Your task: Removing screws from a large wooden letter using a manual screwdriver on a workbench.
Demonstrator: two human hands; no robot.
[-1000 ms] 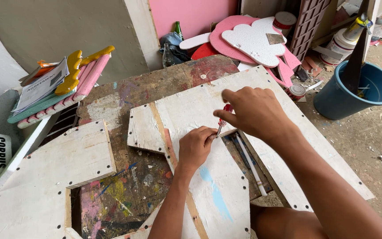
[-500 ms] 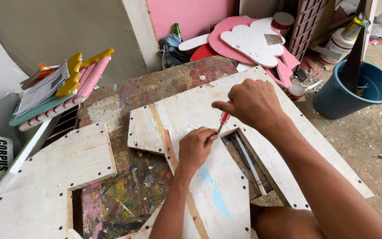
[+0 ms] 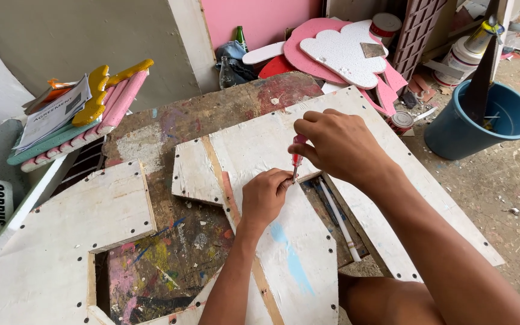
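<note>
We turn a little screwdriver on a white board.

From the head camera, our right hand [image 3: 338, 147] has its fingers curled tight round the red-handled screwdriver [image 3: 297, 157], tip down on the white cut-out board [image 3: 260, 144] in the middle. Our left hand [image 3: 265, 195] pinches closed at the tip; we cannot tell what it holds. The screwdriver looks light, stiff and thin, best held by its handle. A blue bucket [image 3: 452, 135] sits at two o'clock.
</note>
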